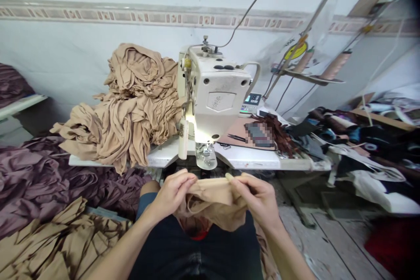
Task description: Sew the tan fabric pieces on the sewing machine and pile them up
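Over my lap I hold a piece of tan fabric [213, 201] with both hands. My left hand [172, 192] pinches its upper left edge, fingers closed. My right hand [257, 199] grips the upper right edge, fingers curled round the cloth. The fabric bunches between the two hands and hangs down toward my dark shorts. Just beyond my hands stands a white sewing machine [213, 96] on a white table [256, 157], its presser foot [205, 151] lit and bare.
A heap of tan fabric [131, 100] lies on the table left of the machine. Purple cloth [42, 175] and more tan cloth [49, 245] pile up at my left. Scissors [236, 138], thread cones [334, 66] and mixed clutter [361, 140] sit to the right.
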Motion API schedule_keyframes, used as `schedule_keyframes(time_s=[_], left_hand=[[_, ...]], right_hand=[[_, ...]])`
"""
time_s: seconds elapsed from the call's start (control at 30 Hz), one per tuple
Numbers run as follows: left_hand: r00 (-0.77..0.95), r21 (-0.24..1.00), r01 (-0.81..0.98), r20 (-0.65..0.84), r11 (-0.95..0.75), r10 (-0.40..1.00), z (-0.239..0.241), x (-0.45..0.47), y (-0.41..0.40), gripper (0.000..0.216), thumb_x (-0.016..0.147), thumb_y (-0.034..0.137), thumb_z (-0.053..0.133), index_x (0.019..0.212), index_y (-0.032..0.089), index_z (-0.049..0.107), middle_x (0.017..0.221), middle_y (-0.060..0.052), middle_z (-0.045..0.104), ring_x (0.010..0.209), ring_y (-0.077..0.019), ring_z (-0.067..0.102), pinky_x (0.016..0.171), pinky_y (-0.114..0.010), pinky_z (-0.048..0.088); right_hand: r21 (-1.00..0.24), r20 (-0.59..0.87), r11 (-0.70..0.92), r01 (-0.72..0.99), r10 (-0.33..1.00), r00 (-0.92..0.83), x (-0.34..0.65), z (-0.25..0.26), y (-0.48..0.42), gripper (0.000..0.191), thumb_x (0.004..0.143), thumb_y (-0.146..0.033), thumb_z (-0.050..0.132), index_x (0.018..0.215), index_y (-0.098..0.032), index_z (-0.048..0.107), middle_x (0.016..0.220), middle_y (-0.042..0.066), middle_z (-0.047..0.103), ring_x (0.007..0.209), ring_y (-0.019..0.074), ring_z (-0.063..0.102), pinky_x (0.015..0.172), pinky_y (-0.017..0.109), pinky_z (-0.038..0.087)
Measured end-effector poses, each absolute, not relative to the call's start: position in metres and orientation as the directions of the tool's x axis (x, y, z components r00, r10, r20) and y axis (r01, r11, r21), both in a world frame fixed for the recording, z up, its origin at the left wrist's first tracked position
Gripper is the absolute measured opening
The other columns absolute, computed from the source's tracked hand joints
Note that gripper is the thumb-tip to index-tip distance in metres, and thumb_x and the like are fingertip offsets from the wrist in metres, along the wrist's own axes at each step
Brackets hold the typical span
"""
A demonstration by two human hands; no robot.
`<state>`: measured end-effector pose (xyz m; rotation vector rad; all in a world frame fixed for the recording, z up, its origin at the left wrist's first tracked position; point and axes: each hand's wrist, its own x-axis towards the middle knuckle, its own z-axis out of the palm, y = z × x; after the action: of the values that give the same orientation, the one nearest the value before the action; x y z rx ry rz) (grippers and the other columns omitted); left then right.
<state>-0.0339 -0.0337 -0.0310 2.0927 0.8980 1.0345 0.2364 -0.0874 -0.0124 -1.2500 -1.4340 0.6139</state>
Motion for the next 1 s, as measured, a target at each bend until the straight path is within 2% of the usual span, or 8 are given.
schedule_keyframes(time_s=[0.13,0.23,0.4,0.53,0.77,0.9,1.0], left_hand=[[0.421,0.853,0.288,0.296,-0.435,0.858,-0.015,-0.023,-0.022,0.032,0.109,0.032,0.053,0.089,0.016,0.074,0.084,-0.004,0.069,0.080,-0.0181,0.063,0.076,-0.027,0.045],[0.371,0.898,0.291,0.212,-0.331,0.904,-0.011,-0.019,-0.014,0.033,0.105,0.038,0.059,0.086,0.016,0.074,0.080,-0.002,0.068,0.077,-0.0179,0.061,0.072,-0.026,0.044],[0.268,0.941,0.279,0.114,-0.191,0.957,-0.013,-0.010,-0.004,0.034,0.098,0.045,0.069,0.079,0.018,0.064,0.062,0.006,0.046,0.058,-0.0123,0.044,0.057,-0.024,0.032],[0.149,0.958,0.199,0.181,-0.209,0.972,-0.010,0.001,0.006,0.026,0.091,0.039,0.076,0.083,0.020,0.060,0.061,0.009,0.042,0.055,-0.0116,0.042,0.057,-0.023,0.032],[0.138,0.966,0.100,0.225,-0.240,0.965,-0.012,0.014,0.022,0.022,0.093,0.036,0.071,0.097,0.021,0.056,0.065,0.011,0.037,0.057,-0.0110,0.039,0.059,-0.023,0.032],[0.142,0.970,0.021,0.237,-0.242,0.961,-0.018,0.019,0.030,0.029,0.091,0.039,0.076,0.096,0.021,0.054,0.066,0.011,0.036,0.055,-0.0099,0.036,0.057,-0.022,0.029],[0.158,0.977,-0.026,0.211,-0.210,0.965,-0.023,0.018,0.033,0.031,0.093,0.044,0.076,0.095,0.021,0.054,0.063,0.012,0.035,0.054,-0.0097,0.035,0.057,-0.022,0.030]], right_hand=[[-0.956,0.235,0.186,0.226,0.948,0.215,0.244,-0.025,-0.069,0.033,0.091,-0.045,0.077,0.074,-0.017,0.081,0.068,0.003,0.066,0.064,0.0181,0.055,0.062,0.030,0.041],[-0.987,0.144,0.122,0.100,0.956,0.254,0.247,-0.034,-0.059,0.034,0.086,-0.048,0.081,0.072,-0.017,0.081,0.068,0.002,0.067,0.066,0.0186,0.056,0.063,0.030,0.040],[-0.995,0.067,0.085,-0.044,0.945,0.319,0.243,-0.031,-0.048,0.034,0.077,-0.049,0.089,0.069,-0.017,0.081,0.065,0.001,0.066,0.065,0.0178,0.054,0.065,0.030,0.040],[-0.986,0.040,0.089,-0.142,0.947,0.319,0.242,-0.026,-0.040,0.034,0.073,-0.049,0.092,0.070,-0.017,0.082,0.068,0.002,0.070,0.068,0.0184,0.056,0.067,0.030,0.042],[-0.987,0.071,0.120,-0.105,0.922,0.381,0.249,-0.030,-0.018,0.041,0.070,-0.055,0.093,0.065,-0.017,0.078,0.066,0.002,0.069,0.065,0.0191,0.057,0.064,0.030,0.044],[-0.987,0.070,0.119,-0.103,0.918,0.391,0.254,-0.033,-0.014,0.044,0.069,-0.058,0.093,0.065,-0.017,0.077,0.064,0.002,0.067,0.063,0.0190,0.055,0.062,0.030,0.044],[-0.993,0.073,0.101,-0.056,0.926,0.370,0.254,-0.041,-0.026,0.045,0.073,-0.061,0.090,0.071,-0.017,0.080,0.068,0.003,0.069,0.066,0.0207,0.057,0.063,0.031,0.046]])
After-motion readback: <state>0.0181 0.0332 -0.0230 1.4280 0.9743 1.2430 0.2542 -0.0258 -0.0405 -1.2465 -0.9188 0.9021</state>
